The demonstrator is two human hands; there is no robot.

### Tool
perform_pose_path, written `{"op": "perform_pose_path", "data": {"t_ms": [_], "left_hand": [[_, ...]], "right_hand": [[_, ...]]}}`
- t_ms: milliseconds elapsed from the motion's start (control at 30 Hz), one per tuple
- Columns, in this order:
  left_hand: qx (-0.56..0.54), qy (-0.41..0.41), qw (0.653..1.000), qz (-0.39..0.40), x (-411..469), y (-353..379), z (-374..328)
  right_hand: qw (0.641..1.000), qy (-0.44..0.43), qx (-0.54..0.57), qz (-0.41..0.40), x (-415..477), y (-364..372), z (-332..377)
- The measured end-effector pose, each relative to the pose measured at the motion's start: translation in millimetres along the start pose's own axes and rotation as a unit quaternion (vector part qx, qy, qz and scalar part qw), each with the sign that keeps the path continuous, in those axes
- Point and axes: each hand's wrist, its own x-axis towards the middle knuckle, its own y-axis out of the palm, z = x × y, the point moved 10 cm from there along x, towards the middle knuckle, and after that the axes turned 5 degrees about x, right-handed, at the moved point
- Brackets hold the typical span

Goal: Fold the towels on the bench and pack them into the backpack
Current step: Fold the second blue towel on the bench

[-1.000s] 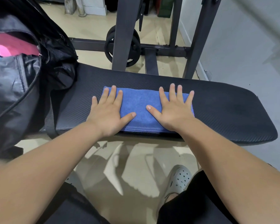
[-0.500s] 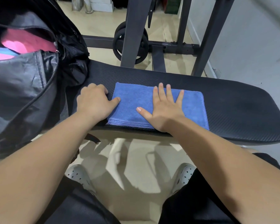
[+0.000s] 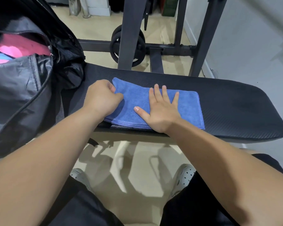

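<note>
A folded blue towel (image 3: 188,108) lies flat on the black padded bench (image 3: 235,103), near its front edge. My left hand (image 3: 101,98) is curled around the towel's left edge, fingers under it and thumb on top, and that edge is slightly raised. My right hand (image 3: 160,111) rests flat on the middle of the towel with fingers spread. The black backpack (image 3: 23,88) stands open at the left end of the bench, with pink and light blue folded cloth (image 3: 15,49) showing inside.
A grey steel rack (image 3: 129,35) with a black weight plate (image 3: 114,46) stands behind the bench. A white wall (image 3: 252,38) runs along the right. My knees in black shorts and my grey clogs (image 3: 185,176) are on the tan floor below the bench.
My left hand slid off the top of the towel to its left edge and closed on it. My right hand shifted from the towel's right side to its middle.
</note>
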Motion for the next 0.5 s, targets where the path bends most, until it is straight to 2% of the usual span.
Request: {"op": "perform_pose_path", "data": {"t_ms": [133, 233, 400, 500], "left_hand": [[-0.112, -0.020, 0.993, -0.029, -6.6, -7.6, -11.4], [-0.191, -0.007, 0.981, -0.038, -10.7, -13.4, -34.4], [-0.262, 0.062, 0.961, -0.056, -27.2, -15.7, -102.3], [-0.262, 0.109, 0.958, -0.027, -43.6, 12.6, -151.4]], "right_hand": [[0.997, -0.023, 0.072, -0.026, -4.1, -9.9, 0.5], [0.983, -0.026, 0.161, -0.081, -6.4, -39.4, -11.2], [0.920, -0.006, 0.336, -0.201, -10.7, -102.2, -66.4], [0.878, 0.069, 0.430, -0.198, -18.3, -112.4, -109.7]]}}
